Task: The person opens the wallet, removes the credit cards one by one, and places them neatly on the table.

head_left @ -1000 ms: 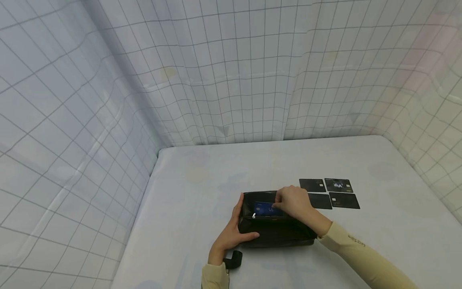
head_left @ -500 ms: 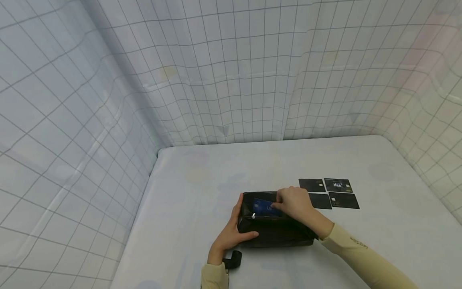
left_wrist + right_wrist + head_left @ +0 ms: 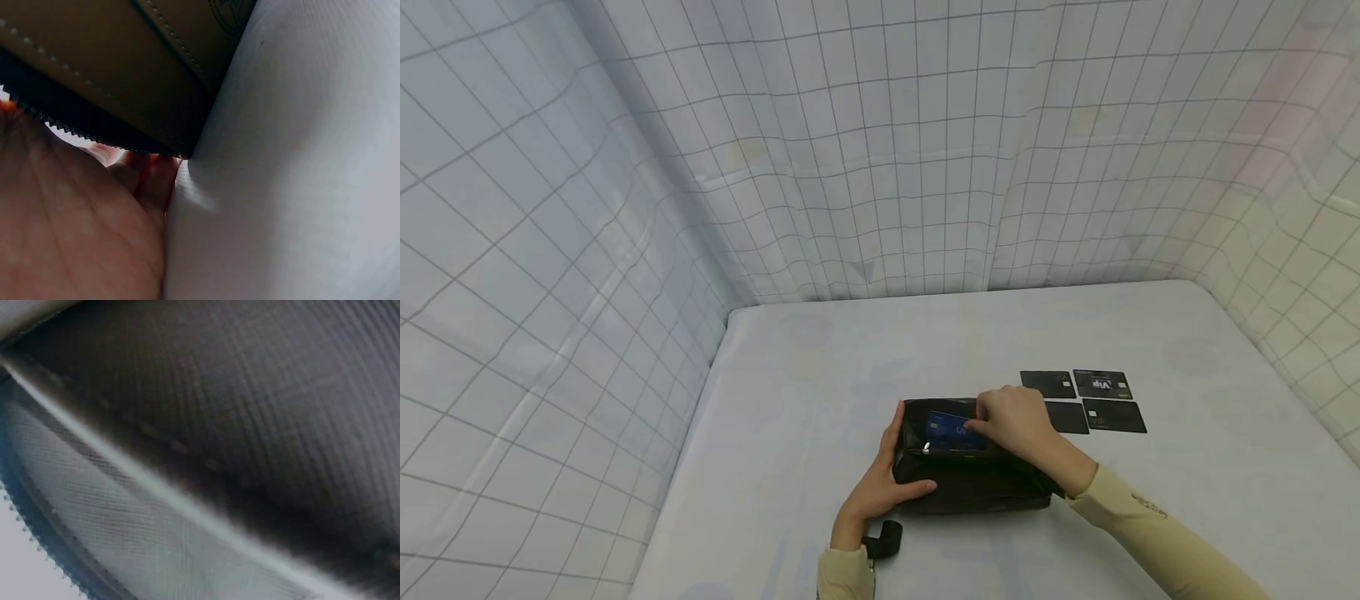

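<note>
A dark zip wallet lies spread open on the table in the head view. My left hand holds its left end, the thumb over the front panel and the fingers along the side. In the left wrist view, the palm lies by the zip teeth and the stitched outer face. Between thumb and finger, my right hand pinches the right end of a blue card, which lies slightly tilted inside the wallet. The right wrist view shows blurred wallet lining and no fingers.
Several black cards lie in two rows right of the wallet, among them a VIP card and a lower-right card. The right hand partly covers one. A black strap is at the left wrist. White grid-patterned curtains surround the white table.
The blue card has turned a little in the wallet, its left end shifting up and away. My right forearm has moved slightly right; the left hand keeps its hold.
</note>
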A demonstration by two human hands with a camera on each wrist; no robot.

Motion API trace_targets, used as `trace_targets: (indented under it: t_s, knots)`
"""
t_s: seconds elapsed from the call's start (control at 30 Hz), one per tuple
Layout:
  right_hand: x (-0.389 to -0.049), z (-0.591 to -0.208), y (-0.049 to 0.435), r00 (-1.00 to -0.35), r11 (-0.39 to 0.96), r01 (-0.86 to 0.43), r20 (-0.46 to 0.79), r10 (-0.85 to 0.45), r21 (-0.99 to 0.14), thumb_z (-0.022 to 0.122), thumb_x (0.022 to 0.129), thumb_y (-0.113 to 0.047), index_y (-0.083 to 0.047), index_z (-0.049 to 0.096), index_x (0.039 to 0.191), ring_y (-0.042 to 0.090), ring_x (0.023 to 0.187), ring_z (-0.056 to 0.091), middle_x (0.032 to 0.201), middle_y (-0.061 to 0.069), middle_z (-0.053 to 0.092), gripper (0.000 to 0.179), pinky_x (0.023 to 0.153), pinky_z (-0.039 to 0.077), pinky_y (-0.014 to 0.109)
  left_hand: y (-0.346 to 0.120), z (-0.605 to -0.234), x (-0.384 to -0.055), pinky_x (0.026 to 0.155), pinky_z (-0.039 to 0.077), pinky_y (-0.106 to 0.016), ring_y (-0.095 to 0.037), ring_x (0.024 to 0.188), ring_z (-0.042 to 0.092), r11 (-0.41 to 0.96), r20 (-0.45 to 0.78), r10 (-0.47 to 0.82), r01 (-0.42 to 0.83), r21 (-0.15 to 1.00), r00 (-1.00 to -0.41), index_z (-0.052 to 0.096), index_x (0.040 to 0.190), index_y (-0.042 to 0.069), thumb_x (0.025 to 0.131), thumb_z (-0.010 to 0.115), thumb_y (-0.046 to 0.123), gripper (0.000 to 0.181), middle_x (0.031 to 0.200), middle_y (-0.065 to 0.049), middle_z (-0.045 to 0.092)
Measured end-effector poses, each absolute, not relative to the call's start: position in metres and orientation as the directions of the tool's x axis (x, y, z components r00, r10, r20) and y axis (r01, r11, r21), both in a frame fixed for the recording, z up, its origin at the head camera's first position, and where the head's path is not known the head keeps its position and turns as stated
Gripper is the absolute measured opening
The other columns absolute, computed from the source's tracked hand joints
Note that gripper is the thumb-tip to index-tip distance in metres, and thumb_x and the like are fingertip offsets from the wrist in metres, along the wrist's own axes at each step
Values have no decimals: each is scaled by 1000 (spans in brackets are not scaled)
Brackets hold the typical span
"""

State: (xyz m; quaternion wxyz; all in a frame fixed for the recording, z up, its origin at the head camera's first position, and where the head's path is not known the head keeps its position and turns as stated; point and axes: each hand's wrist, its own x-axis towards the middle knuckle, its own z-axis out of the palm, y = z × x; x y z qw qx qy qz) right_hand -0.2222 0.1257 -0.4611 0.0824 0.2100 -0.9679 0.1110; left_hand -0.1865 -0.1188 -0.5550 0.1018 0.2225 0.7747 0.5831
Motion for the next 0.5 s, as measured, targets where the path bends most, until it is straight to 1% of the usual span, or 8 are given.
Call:
trace_targets:
  t_s: [0.3,0.5]
  knots:
    - [-224,-459,129,-883,872,-457,202,-423,-174,80,74,-40,-21,58,58,5,41,36,46,-13,41,33,39,27,22,-119,-554,-187,102,18,-63,-31,140,8,224,93,457,215,951,-885,-5,152,39,79,79,31,111,156,1,1]
    - [-227,-459,134,-865,845,-494,213,-454,-205,79,76,-39,-22,55,61,4,41,35,48,-13,40,33,39,26,23,-119,-553,-186,101,19,-65,-33,140,8,225,92,458,216,950,-884,-5,152,39,80,78,31,110,157,-1,2]
